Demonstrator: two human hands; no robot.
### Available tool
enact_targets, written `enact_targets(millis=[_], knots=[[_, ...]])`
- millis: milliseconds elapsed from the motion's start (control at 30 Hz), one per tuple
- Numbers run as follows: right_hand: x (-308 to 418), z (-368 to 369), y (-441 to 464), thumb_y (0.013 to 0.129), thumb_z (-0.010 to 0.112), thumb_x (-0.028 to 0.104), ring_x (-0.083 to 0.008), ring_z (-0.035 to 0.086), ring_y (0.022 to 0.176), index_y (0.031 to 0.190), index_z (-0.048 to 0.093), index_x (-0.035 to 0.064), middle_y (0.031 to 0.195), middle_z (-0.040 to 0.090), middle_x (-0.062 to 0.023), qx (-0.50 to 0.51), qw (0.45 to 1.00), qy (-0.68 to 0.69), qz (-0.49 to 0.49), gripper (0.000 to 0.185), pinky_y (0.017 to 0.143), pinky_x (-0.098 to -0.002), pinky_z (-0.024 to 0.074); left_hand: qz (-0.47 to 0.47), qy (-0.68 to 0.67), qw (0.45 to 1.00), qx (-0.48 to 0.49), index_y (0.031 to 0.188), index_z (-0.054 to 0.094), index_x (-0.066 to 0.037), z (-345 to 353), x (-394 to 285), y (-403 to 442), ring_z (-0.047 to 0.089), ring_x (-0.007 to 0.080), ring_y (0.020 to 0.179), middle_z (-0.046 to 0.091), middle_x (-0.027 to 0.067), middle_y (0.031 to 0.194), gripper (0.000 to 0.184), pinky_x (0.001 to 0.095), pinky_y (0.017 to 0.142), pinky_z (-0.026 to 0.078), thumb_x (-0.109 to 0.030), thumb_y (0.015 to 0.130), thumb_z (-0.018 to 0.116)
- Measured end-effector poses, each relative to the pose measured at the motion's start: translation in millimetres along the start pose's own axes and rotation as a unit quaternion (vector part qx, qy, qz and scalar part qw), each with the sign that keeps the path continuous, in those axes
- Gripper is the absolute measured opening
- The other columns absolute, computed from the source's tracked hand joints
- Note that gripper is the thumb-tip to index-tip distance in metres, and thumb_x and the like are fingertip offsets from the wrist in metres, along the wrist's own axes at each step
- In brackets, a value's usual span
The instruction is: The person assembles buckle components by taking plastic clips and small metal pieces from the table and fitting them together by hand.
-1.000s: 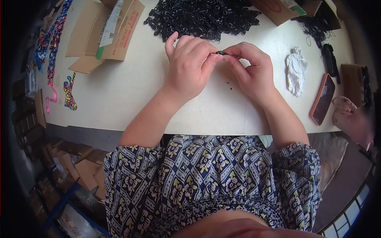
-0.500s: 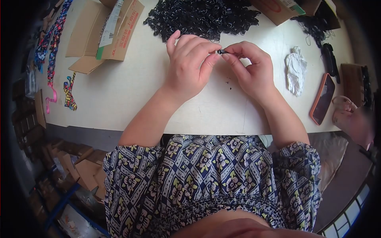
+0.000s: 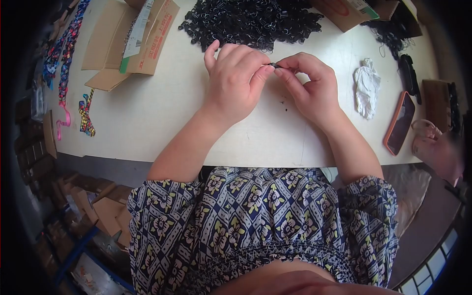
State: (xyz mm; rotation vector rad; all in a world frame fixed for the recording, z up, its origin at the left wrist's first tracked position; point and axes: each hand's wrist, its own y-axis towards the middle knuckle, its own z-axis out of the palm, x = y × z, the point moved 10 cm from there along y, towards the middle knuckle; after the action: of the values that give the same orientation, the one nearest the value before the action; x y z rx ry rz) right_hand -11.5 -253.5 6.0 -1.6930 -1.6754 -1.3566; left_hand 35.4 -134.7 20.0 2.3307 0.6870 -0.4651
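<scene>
So my pale counter (image 3: 147, 118) fills most of the frame, with a big heap of black clips (image 3: 250, 22) at top centre. Left hand (image 3: 233, 78) and right hand (image 3: 312, 83) meet just below it, upper middle, each in a thumb-and-forefinger pinch on the same small black piece (image 3: 274, 65). Can't make out its details, it's too tiny. Imo the trick is one pinch firm, the other making small moves, and fingertips off the middle so you can see it.
</scene>
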Motion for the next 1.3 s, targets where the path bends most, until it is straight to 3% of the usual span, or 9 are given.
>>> enact_targets(millis=[300, 433, 533, 633, 733, 1200, 1300], knots=[[-3.1, -1.5, -0.1, 0.081, 0.071, 0.006, -0.0201, 0.066, 0.072, 0.090, 0.066, -0.0004, 0.082, 0.066, -0.0110, -0.007, 1.000, 0.016, 0.007, 0.011, 0.064, -0.0289, 0.0545, 0.010, -0.041, 0.999, -0.003, 0.100, 0.063, -0.009, -0.5, -0.5, 0.3, 0.055, 0.0214, 0.090, 0.060, 0.0016, 0.085, 0.011, 0.0452, 0.107, 0.022, -0.015, 0.092, 0.057], [-3.3, -0.5, 0.0, 0.081, 0.072, 0.006, -0.0200, 0.066, 0.072, 0.091, 0.066, -0.0007, 0.083, 0.067, -0.0112, -0.006, 1.000, 0.021, 0.008, 0.012, 0.065, -0.0285, 0.0546, 0.032, -0.032, 0.999, -0.009, 0.100, 0.063, -0.008, -0.1, -2.3, -0.4, 0.056, 0.0220, 0.088, 0.062, 0.0031, 0.087, 0.011, 0.0453, 0.105, 0.027, -0.014, 0.092, 0.057], [-7.3, -1.5, -0.5, 0.083, 0.071, 0.007, -0.0170, 0.066, 0.074, 0.092, 0.066, -0.0011, 0.083, 0.067, -0.0098, -0.017, 0.999, 0.045, 0.025, 0.013, 0.067, -0.0273, 0.0541, 0.039, -0.056, 0.998, -0.005, 0.100, 0.063, -0.007, -0.1, -3.7, 0.3, 0.057, 0.0227, 0.087, 0.064, 0.0046, 0.090, 0.011, 0.0449, 0.101, 0.032, -0.013, 0.092, 0.058], [-21.2, 6.6, -3.4, 0.086, 0.070, 0.008, -0.0132, 0.064, 0.074, 0.094, 0.066, -0.0017, 0.082, 0.066, -0.0077, 0.006, 0.982, 0.154, 0.113, 0.013, 0.069, -0.0257, 0.0533, 0.044, -0.081, 0.996, -0.009, 0.100, 0.063, -0.006, -0.1, -2.5, 0.9, 0.057, 0.0236, 0.086, 0.064, 0.0059, 0.091, 0.011, 0.0442, 0.098, 0.035, -0.012, 0.091, 0.059], [-22.2, 7.4, -3.8, 0.087, 0.069, 0.008, -0.0109, 0.063, 0.074, 0.094, 0.066, -0.0020, 0.083, 0.066, -0.0065, 0.019, 0.980, 0.157, 0.119, 0.013, 0.068, -0.0250, 0.0525, 0.030, -0.072, 0.997, -0.004, 0.101, 0.063, -0.007, 0.0, -2.5, 1.5, 0.057, 0.0242, 0.086, 0.064, 0.0061, 0.090, 0.012, 0.0435, 0.098, 0.036, -0.012, 0.091, 0.059], [-2.6, 1.8, 0.2, 0.082, 0.070, 0.006, -0.0211, 0.063, 0.069, 0.088, 0.066, -0.0006, 0.080, 0.065, -0.0111, 0.007, 1.000, 0.030, -0.002, 0.010, 0.062, -0.0294, 0.0515, 0.004, -0.025, 1.000, -0.002, 0.092, 0.063, -0.010, 3.1, 2.8, -0.1, 0.055, 0.0224, 0.091, 0.063, 0.0010, 0.087, 0.006, 0.0473, 0.102, 0.026, -0.015, 0.089, 0.061], [1.5, 0.8, 0.7, 0.081, 0.070, 0.006, -0.0233, 0.062, 0.068, 0.086, 0.065, -0.0002, 0.079, 0.064, -0.0111, 0.007, 1.000, 0.012, -0.025, 0.009, 0.061, -0.0303, 0.0510, 0.005, -0.016, 1.000, 0.010, 0.094, 0.060, -0.007, 4.8, -0.7, 0.8, 0.056, 0.0256, 0.088, 0.060, 0.0052, 0.086, 0.009, 0.0457, 0.101, 0.030, -0.015, 0.092, 0.056]])
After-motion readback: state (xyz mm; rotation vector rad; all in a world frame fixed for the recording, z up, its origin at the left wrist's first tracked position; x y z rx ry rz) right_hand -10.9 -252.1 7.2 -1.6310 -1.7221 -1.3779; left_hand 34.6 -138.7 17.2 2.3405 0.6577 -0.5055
